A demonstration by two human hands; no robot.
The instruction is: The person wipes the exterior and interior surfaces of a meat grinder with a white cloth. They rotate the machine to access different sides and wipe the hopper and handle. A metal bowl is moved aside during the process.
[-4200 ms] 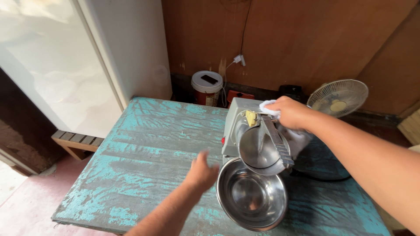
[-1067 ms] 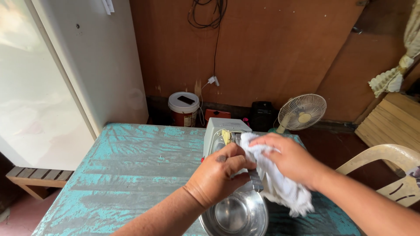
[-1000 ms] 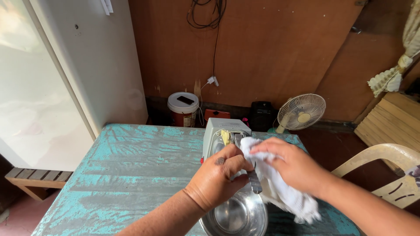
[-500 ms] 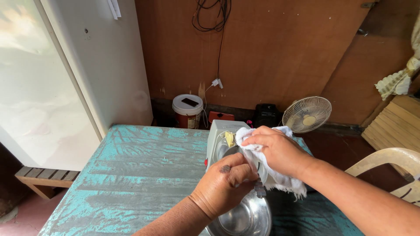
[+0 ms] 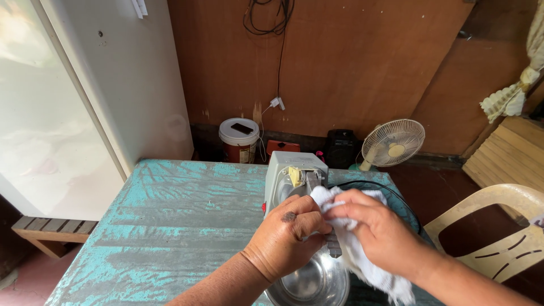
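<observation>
A grey metal machine (image 5: 286,173) with a yellow knob stands on the worn turquoise table (image 5: 170,221). My left hand (image 5: 286,235) is closed around the machine's front part, above a steel bowl (image 5: 309,283). My right hand (image 5: 377,229) presses a white cloth (image 5: 362,263) against the machine, right beside the left hand. The cloth hangs down past the bowl's rim. The part under both hands is hidden.
A white bucket (image 5: 238,139), a small floor fan (image 5: 392,141) and a dark box stand on the floor behind the table, against a brown wall. A cream plastic chair (image 5: 498,226) is at the right. A white door (image 5: 73,96) and a wooden bench (image 5: 48,235) are at the left.
My left hand came from the bowl's rim up onto the machine and grips it. My right hand with the cloth moved down and closer, now rubbing next to the left hand.
</observation>
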